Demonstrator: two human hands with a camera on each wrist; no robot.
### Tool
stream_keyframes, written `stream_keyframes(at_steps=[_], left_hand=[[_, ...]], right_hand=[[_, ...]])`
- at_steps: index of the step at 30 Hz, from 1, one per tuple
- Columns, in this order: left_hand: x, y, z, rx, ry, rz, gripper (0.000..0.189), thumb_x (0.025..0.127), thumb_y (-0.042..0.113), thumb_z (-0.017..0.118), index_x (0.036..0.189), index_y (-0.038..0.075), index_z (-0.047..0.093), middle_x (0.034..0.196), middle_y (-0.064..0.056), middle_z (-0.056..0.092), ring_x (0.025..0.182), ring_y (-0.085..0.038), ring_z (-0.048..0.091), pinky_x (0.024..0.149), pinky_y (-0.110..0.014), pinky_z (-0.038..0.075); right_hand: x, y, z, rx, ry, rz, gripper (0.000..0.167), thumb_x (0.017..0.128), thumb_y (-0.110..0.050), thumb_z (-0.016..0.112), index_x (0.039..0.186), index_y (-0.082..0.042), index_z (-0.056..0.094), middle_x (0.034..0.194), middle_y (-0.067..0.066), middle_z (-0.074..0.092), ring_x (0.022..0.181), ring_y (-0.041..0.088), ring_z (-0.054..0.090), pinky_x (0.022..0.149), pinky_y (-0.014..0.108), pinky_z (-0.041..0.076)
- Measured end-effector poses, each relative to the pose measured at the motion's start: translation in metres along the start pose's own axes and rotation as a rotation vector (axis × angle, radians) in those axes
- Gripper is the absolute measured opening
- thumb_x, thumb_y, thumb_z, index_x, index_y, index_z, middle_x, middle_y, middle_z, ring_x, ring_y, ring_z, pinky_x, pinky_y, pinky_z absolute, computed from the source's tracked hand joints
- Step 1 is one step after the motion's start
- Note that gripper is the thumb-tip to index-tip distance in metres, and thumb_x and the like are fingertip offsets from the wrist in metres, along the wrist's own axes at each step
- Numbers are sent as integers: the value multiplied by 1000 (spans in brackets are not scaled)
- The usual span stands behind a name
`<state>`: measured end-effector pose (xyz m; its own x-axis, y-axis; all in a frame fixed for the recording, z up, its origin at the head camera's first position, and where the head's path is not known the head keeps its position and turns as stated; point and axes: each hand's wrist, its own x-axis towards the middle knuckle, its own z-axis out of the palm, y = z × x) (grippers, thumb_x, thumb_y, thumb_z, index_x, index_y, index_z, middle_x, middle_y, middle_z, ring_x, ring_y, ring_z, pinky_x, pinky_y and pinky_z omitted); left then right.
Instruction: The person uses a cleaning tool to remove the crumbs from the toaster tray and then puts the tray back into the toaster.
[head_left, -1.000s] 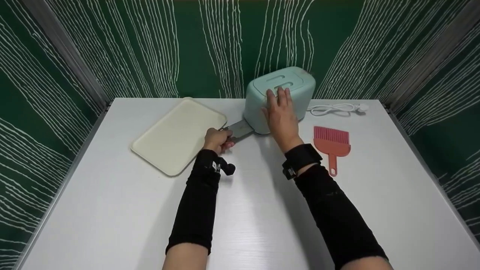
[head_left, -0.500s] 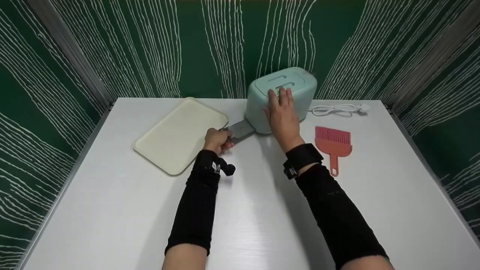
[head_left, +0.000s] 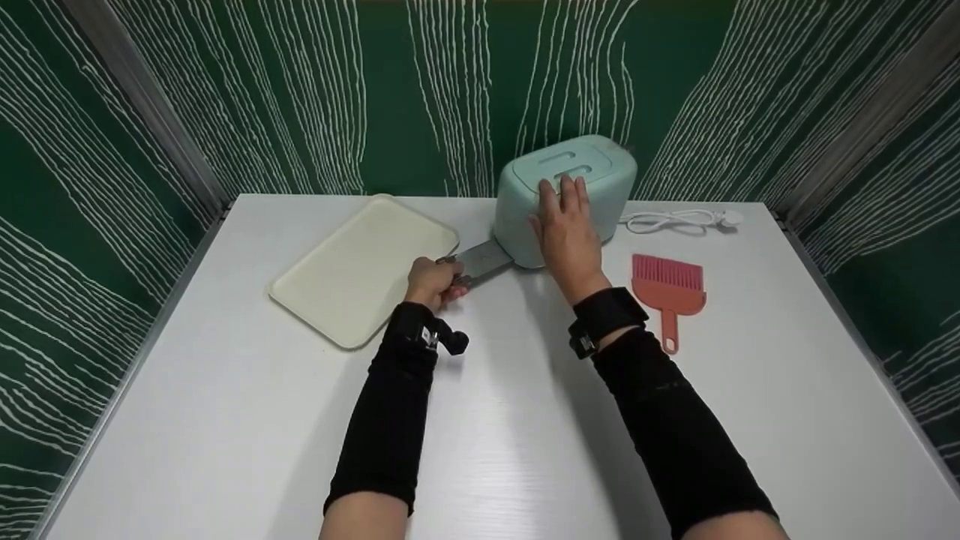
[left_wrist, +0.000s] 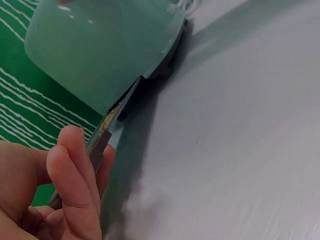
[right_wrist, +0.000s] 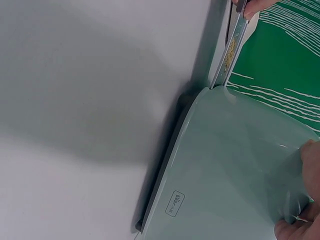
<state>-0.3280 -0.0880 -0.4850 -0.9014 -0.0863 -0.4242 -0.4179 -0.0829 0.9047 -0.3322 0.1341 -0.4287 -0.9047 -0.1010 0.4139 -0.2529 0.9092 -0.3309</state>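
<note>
A mint-green toaster (head_left: pixel 517 214) stands at the back of the white table, its slots covered by a lid. From the low end of its left side juts a flat grey metal crumb tray (head_left: pixel 484 259), partly out. My left hand (head_left: pixel 433 281) pinches the tray's outer end between thumb and fingers. Yellowish crumbs (left_wrist: pixel 109 119) lie on the tray in the left wrist view. My right hand (head_left: pixel 568 244) rests on the toaster's front, fingers stretched up to the lid's edge. In the right wrist view, its thumb and fingers touch the toaster's glossy wall (right_wrist: pixel 225 165).
Left of the toaster lies a cream rectangular tray (head_left: pixel 360 277), close by my left hand. On the right are a small orange dustpan and pink-bristled brush (head_left: pixel 667 285). A bundled white power cord (head_left: pixel 675 220) lies behind them. A green wall (head_left: pixel 427 90) with white lines borders the table's back.
The head view has shifted slightly, so the toaster and table appear a little farther right. Both hands keep their holds, and the crumb tray sticks out about as far as before.
</note>
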Motion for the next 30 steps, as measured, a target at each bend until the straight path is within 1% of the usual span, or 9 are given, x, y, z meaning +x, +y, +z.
stream_keyframes(at_steps=[3, 6, 9, 12, 17, 20, 26, 30], left_hand=[[0, 0, -3, -2, 1, -1, 26, 103, 2, 63, 125, -11, 56, 78, -10, 64, 44, -7, 61, 42, -14, 50], [-1, 0, -5, -7, 7, 3, 23, 102, 1, 63, 121, -11, 56, 79, -11, 65, 44, -7, 61, 42, -14, 50], [-3, 1, -7, -7, 14, 15, 17, 101, 0, 62, 115, -9, 57, 75, -10, 65, 42, -6, 60, 41, -15, 50], [-4, 2, -10, -1, 22, 27, 16, 100, -1, 63, 112, -8, 56, 71, -8, 64, 41, -6, 59, 40, -14, 49], [-6, 2, -16, 1, 32, 24, 21, 100, 0, 64, 116, -11, 56, 68, -8, 64, 40, -6, 59, 39, -14, 48], [-6, 2, -19, 8, 31, 25, 23, 100, 1, 64, 118, -12, 56, 69, -7, 64, 40, -6, 59, 39, -14, 48], [-7, 3, -25, 21, 29, 25, 19, 101, 1, 63, 115, -10, 56, 73, -7, 63, 39, -6, 59, 40, -14, 49], [-7, 3, -31, 18, 19, 26, 19, 101, 1, 62, 115, -10, 57, 72, -8, 64, 40, -6, 59, 40, -14, 49]], right_hand=[[0, 0, 0, -5, -7, -3, 56, 115, -30, 54, 164, -9, 39, 173, 25, 30, 165, 44, 21, 128, 57, 37], [0, 0, 0, -1, -8, -6, 56, 115, -31, 53, 164, -9, 39, 173, 25, 29, 165, 44, 21, 128, 57, 37], [1, 0, 1, 4, 1, -11, 55, 115, -31, 53, 164, -9, 39, 172, 25, 30, 165, 44, 21, 128, 57, 39], [1, 1, 1, -1, 14, -17, 55, 114, -30, 54, 163, -8, 40, 171, 27, 32, 165, 44, 23, 128, 56, 39], [1, 2, 3, -16, 33, -28, 55, 113, -28, 57, 161, -6, 42, 169, 28, 34, 164, 46, 25, 129, 54, 38], [0, 3, 3, -11, 34, -27, 54, 114, -28, 57, 161, -6, 42, 169, 28, 34, 164, 46, 24, 128, 55, 40], [1, 3, 3, 12, 29, -28, 55, 114, -28, 56, 162, -7, 41, 169, 27, 34, 164, 45, 23, 126, 57, 42], [2, 3, 3, 22, 30, -28, 55, 113, -27, 57, 161, -7, 42, 169, 28, 34, 164, 46, 23, 125, 59, 42]])
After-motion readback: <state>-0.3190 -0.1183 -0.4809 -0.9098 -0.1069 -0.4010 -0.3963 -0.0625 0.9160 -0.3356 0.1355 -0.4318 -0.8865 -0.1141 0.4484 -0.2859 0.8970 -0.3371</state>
